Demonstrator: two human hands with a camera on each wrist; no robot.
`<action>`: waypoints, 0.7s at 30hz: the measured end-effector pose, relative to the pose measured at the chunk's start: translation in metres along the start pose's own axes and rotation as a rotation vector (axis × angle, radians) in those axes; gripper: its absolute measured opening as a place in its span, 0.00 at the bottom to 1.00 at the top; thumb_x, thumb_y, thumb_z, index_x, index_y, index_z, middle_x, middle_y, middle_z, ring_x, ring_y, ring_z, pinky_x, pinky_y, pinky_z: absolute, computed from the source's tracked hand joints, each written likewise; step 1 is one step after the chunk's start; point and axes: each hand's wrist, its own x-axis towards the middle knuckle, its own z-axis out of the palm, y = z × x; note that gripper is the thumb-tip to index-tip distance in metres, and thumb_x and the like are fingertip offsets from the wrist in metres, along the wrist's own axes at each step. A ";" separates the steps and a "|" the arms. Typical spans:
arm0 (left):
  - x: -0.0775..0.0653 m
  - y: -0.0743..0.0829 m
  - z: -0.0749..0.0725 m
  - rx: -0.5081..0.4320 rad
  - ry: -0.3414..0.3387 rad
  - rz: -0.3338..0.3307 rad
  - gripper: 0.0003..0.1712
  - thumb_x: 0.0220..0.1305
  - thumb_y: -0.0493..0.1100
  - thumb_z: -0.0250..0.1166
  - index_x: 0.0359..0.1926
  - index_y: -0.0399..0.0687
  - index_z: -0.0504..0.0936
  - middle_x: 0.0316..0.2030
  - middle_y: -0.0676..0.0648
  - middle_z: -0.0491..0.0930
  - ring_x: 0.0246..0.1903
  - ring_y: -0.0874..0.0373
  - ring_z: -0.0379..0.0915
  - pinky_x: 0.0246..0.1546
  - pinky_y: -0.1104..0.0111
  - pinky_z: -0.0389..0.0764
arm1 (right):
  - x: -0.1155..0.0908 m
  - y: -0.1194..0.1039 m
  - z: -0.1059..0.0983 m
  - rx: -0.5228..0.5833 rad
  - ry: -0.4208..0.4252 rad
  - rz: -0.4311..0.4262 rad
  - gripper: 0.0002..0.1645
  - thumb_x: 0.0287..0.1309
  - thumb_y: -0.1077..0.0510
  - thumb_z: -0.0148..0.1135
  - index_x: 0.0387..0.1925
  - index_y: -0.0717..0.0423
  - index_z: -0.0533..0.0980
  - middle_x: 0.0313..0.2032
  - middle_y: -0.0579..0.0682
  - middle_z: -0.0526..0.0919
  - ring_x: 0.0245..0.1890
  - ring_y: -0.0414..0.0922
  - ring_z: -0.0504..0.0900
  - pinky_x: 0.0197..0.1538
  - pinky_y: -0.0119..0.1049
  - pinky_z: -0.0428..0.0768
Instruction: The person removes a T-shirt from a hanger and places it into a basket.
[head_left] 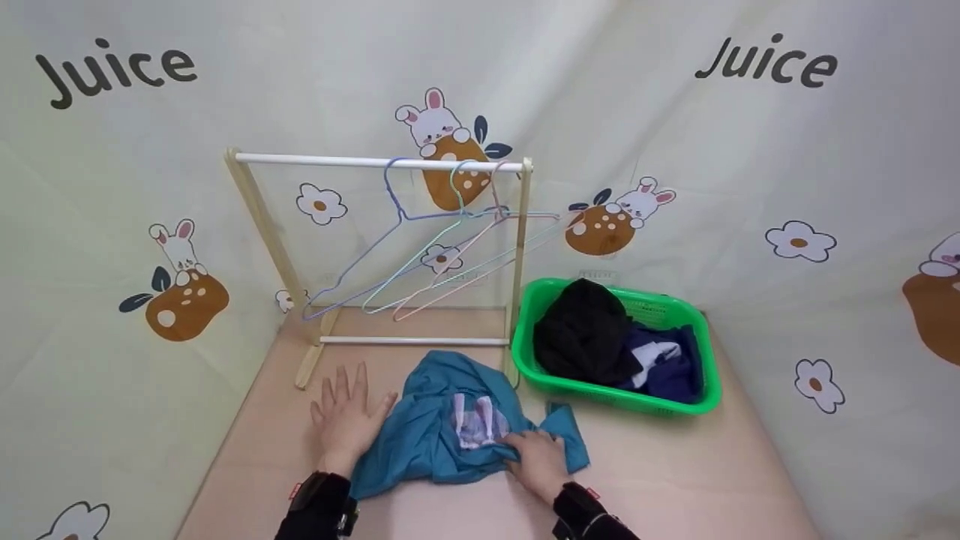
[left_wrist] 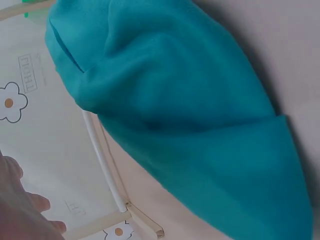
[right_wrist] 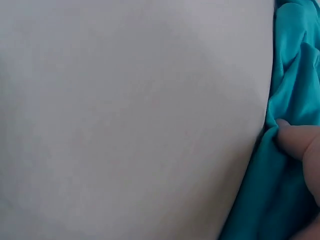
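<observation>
A crumpled teal shirt (head_left: 427,420) with a rabbit print lies on the table in front of the rack. My left hand (head_left: 349,420) is at its left side, fingers spread and nearly straight; the left wrist view catches some of those fingers (left_wrist: 37,201) apart from the cloth. At the shirt's lower right, my right hand (head_left: 538,459) pinches a fold near the print. The right wrist view has the thumb (right_wrist: 295,139) pressed into the bunched fabric, its other fingers mostly hidden. A sleeve-like flap (head_left: 568,435) sticks out beyond the right hand.
Behind the shirt stands a wooden rack (head_left: 519,247) with a white rail (head_left: 315,160). Blue (head_left: 360,259), green (head_left: 412,266) and pink (head_left: 457,259) hangers hang from it. A green basket (head_left: 709,375) at the right holds black (head_left: 581,330) and navy clothes (head_left: 679,367).
</observation>
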 end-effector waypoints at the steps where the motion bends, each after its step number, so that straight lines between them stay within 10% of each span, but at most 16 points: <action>1: -0.001 0.000 0.000 -0.002 0.004 0.002 0.53 0.66 0.74 0.50 0.78 0.47 0.49 0.76 0.32 0.41 0.73 0.31 0.28 0.64 0.33 0.30 | 0.000 0.001 -0.002 0.044 0.017 0.000 0.17 0.55 0.52 0.72 0.47 0.45 0.82 0.43 0.50 0.84 0.45 0.55 0.79 0.44 0.57 0.71; 12: -0.007 0.006 -0.001 -0.019 0.059 0.059 0.49 0.68 0.70 0.53 0.78 0.47 0.52 0.75 0.33 0.44 0.73 0.32 0.31 0.64 0.33 0.37 | 0.009 0.002 -0.060 1.244 0.114 0.219 0.18 0.71 0.64 0.51 0.60 0.64 0.66 0.59 0.58 0.71 0.56 0.49 0.71 0.57 0.40 0.70; 21: -0.011 0.013 0.006 -0.042 0.082 0.110 0.47 0.68 0.67 0.56 0.77 0.46 0.55 0.75 0.32 0.46 0.73 0.30 0.35 0.64 0.32 0.40 | 0.018 -0.003 -0.137 1.927 0.298 0.074 0.15 0.77 0.63 0.38 0.59 0.48 0.62 0.52 0.45 0.75 0.51 0.39 0.78 0.54 0.33 0.76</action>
